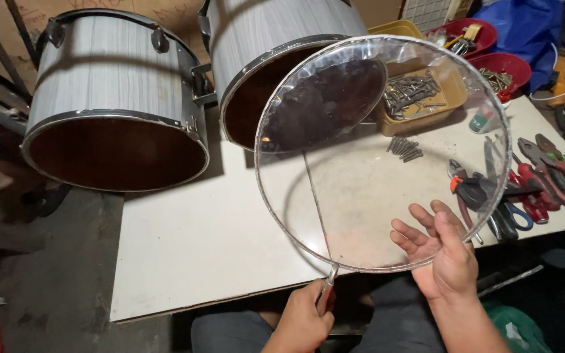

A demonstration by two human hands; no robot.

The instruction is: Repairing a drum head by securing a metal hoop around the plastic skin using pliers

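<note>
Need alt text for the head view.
A person's right hand holds a clear drumhead over a white table while the left hand grips a tool at its rim. Two drum shells lie behind, pliers at right.

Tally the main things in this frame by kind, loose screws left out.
Drum shells: 2
Clear drumhead in a metal hoop, right hand under its rim: 1
Hand tool with a reddish handle, in the left hand: 1
Red bowls: 2
Tan trays of hardware: 2
Total: 8
The pliers and cutters overlap too much to count.
</note>
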